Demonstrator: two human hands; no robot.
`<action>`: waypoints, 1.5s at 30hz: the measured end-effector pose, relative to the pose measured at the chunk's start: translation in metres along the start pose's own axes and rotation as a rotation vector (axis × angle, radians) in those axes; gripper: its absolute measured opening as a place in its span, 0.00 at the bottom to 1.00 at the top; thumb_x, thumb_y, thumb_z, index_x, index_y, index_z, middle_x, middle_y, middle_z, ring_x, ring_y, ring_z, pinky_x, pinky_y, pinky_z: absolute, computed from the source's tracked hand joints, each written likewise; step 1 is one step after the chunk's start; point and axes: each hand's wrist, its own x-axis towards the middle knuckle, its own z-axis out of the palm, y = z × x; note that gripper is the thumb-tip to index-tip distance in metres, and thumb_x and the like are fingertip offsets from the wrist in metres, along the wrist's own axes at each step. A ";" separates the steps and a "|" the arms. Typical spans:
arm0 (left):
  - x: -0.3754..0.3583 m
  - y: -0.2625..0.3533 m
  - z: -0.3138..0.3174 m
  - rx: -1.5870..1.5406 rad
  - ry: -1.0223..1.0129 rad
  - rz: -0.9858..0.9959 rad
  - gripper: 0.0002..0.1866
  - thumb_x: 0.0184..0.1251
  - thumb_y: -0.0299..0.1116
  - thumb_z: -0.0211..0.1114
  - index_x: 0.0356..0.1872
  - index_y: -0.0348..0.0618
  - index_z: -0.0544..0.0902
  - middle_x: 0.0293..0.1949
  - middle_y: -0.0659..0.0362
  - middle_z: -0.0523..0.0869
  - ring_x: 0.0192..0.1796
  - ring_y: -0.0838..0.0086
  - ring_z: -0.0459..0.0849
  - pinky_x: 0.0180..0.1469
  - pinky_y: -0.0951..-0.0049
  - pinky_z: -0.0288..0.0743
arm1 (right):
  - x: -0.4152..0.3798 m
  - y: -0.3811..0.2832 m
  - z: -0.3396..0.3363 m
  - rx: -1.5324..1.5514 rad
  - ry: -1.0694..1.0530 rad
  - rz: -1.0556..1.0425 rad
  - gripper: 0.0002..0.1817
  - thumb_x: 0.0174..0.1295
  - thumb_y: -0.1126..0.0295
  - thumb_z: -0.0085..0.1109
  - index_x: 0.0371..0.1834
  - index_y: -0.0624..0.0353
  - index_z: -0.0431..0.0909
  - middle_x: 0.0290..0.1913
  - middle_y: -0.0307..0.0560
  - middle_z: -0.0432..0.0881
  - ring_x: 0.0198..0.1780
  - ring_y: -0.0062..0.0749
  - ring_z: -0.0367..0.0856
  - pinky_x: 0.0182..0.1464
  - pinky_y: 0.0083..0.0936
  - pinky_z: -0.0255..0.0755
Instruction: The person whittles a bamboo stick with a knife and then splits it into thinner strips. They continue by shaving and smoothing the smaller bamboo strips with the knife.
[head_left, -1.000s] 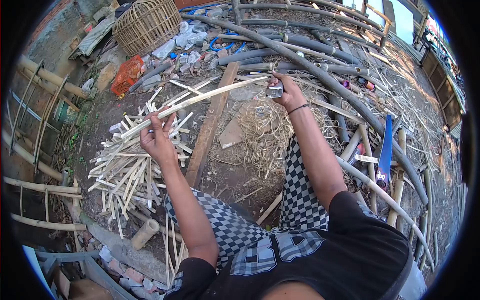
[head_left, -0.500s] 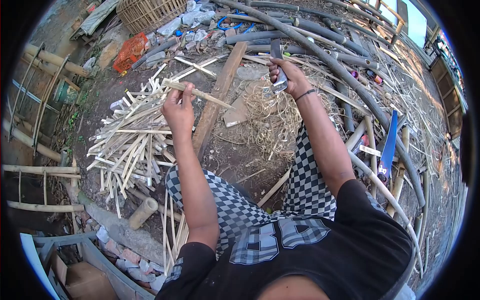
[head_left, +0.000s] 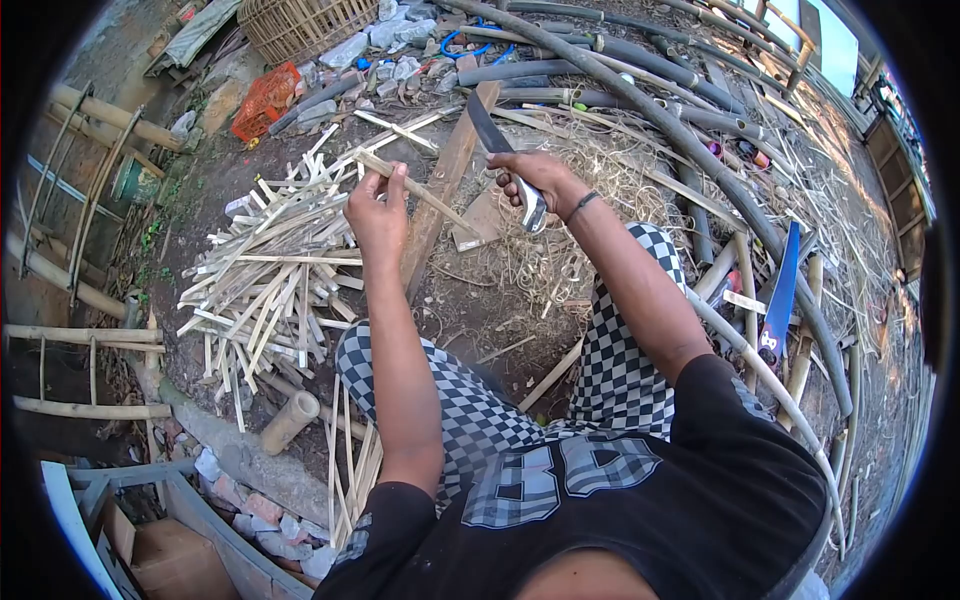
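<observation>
My left hand (head_left: 379, 215) pinches a pale bamboo strip (head_left: 430, 200) near its upper end, and the strip slants down to the right across a wooden plank (head_left: 438, 215). In my right hand (head_left: 535, 182) is a machete (head_left: 486, 128), gripped by its handle, with the dark blade pointing up and left over the plank. A large pile of cut strips (head_left: 270, 270) lies to the left of my left hand. Thin curled shavings (head_left: 545, 250) cover the ground below my right hand.
A blue saw (head_left: 781, 290) lies at the right beside long bamboo poles (head_left: 700, 160). An orange crate (head_left: 266, 100) and a woven basket (head_left: 290, 28) stand at the upper left. A short bamboo piece (head_left: 290, 422) is near my left knee.
My right hand has moved left and slightly down, and the machete blade now tilts left toward the plank. My left hand has shifted a little to the right with the strip.
</observation>
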 end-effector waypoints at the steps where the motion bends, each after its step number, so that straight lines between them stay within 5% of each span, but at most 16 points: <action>1: -0.001 0.005 -0.001 0.034 0.004 0.003 0.13 0.70 0.32 0.66 0.46 0.30 0.84 0.38 0.54 0.87 0.41 0.75 0.87 0.42 0.73 0.87 | 0.000 0.001 0.001 -0.016 0.013 0.015 0.13 0.67 0.68 0.60 0.46 0.65 0.71 0.23 0.36 0.73 0.17 0.17 0.73 0.17 0.20 0.74; 3: -0.002 0.006 0.000 0.070 0.004 0.005 0.12 0.71 0.32 0.65 0.45 0.30 0.84 0.38 0.54 0.87 0.41 0.75 0.87 0.42 0.73 0.87 | -0.002 0.001 0.002 -0.012 0.007 0.010 0.14 0.67 0.67 0.60 0.47 0.66 0.71 0.23 0.36 0.74 0.17 0.17 0.73 0.17 0.20 0.74; 5: 0.000 -0.001 0.005 0.007 0.072 0.056 0.12 0.69 0.34 0.68 0.43 0.34 0.86 0.30 0.57 0.88 0.28 0.77 0.86 0.31 0.75 0.79 | -0.004 0.001 0.002 -0.009 0.001 0.005 0.14 0.67 0.67 0.60 0.47 0.66 0.71 0.23 0.36 0.74 0.17 0.17 0.73 0.17 0.20 0.74; 9: -0.004 0.009 0.008 0.027 0.051 0.050 0.12 0.69 0.35 0.68 0.43 0.34 0.86 0.32 0.56 0.88 0.31 0.77 0.86 0.32 0.74 0.80 | 0.002 0.002 -0.002 -0.014 0.009 -0.004 0.15 0.67 0.67 0.59 0.47 0.67 0.70 0.23 0.37 0.74 0.17 0.18 0.74 0.17 0.20 0.75; 15: 0.000 0.022 0.000 0.008 0.111 0.189 0.14 0.72 0.36 0.64 0.44 0.33 0.84 0.36 0.55 0.88 0.40 0.75 0.86 0.45 0.73 0.83 | -0.001 0.000 -0.005 -0.014 0.001 -0.006 0.15 0.67 0.67 0.59 0.48 0.66 0.70 0.23 0.38 0.74 0.17 0.18 0.74 0.17 0.21 0.75; 21: 0.000 0.030 -0.011 -0.533 0.178 -0.014 0.16 0.78 0.40 0.57 0.42 0.34 0.81 0.28 0.60 0.79 0.31 0.77 0.78 0.42 0.70 0.82 | -0.003 -0.001 -0.005 -0.020 -0.009 0.003 0.15 0.67 0.66 0.59 0.48 0.66 0.70 0.23 0.38 0.74 0.18 0.19 0.75 0.17 0.21 0.75; 22: 0.000 0.030 -0.010 -0.590 0.180 0.022 0.19 0.77 0.44 0.58 0.35 0.36 0.79 0.21 0.65 0.71 0.24 0.81 0.71 0.31 0.77 0.74 | -0.003 -0.001 -0.005 -0.028 -0.001 -0.004 0.15 0.67 0.66 0.59 0.48 0.67 0.70 0.23 0.38 0.74 0.18 0.19 0.75 0.17 0.21 0.75; 26: -0.002 0.022 -0.018 -0.625 0.133 -0.050 0.28 0.76 0.57 0.53 0.29 0.38 0.75 0.17 0.68 0.63 0.19 0.84 0.60 0.23 0.80 0.57 | -0.001 0.001 -0.003 -0.042 0.026 -0.018 0.16 0.67 0.67 0.59 0.48 0.68 0.71 0.24 0.38 0.74 0.18 0.19 0.75 0.17 0.20 0.75; 28: -0.002 0.019 -0.016 -0.930 -0.018 0.058 0.37 0.71 0.71 0.44 0.26 0.40 0.72 0.15 0.70 0.57 0.17 0.85 0.52 0.22 0.79 0.46 | -0.002 0.001 -0.002 -0.045 0.023 -0.025 0.16 0.67 0.67 0.59 0.49 0.68 0.70 0.24 0.38 0.74 0.18 0.19 0.75 0.17 0.20 0.75; 32: -0.006 0.021 -0.014 -0.949 -0.080 0.073 0.37 0.74 0.68 0.40 0.27 0.40 0.72 0.15 0.69 0.58 0.17 0.84 0.52 0.22 0.79 0.47 | -0.007 0.000 0.000 -0.044 0.019 -0.032 0.16 0.68 0.68 0.58 0.50 0.70 0.70 0.24 0.38 0.75 0.18 0.19 0.75 0.17 0.20 0.75; 34: -0.003 0.018 -0.013 -0.854 -0.075 0.029 0.25 0.76 0.52 0.44 0.28 0.39 0.72 0.15 0.68 0.58 0.17 0.83 0.53 0.22 0.78 0.48 | -0.004 0.000 -0.001 -0.044 0.018 -0.031 0.16 0.68 0.68 0.58 0.49 0.70 0.70 0.24 0.38 0.75 0.18 0.19 0.75 0.17 0.20 0.75; 38: -0.004 0.029 -0.007 -0.870 -0.037 0.088 0.13 0.68 0.37 0.45 0.31 0.38 0.71 0.14 0.67 0.57 0.16 0.83 0.52 0.21 0.77 0.48 | -0.006 -0.001 0.000 -0.036 0.010 -0.008 0.13 0.68 0.68 0.58 0.46 0.68 0.70 0.23 0.38 0.75 0.17 0.18 0.75 0.16 0.19 0.74; 45: -0.004 0.021 -0.013 -0.971 -0.023 0.154 0.11 0.66 0.35 0.43 0.29 0.39 0.70 0.14 0.67 0.56 0.16 0.82 0.51 0.21 0.77 0.48 | 0.000 0.004 -0.002 -0.069 0.003 -0.012 0.13 0.69 0.66 0.57 0.44 0.66 0.71 0.21 0.37 0.74 0.16 0.19 0.74 0.16 0.19 0.73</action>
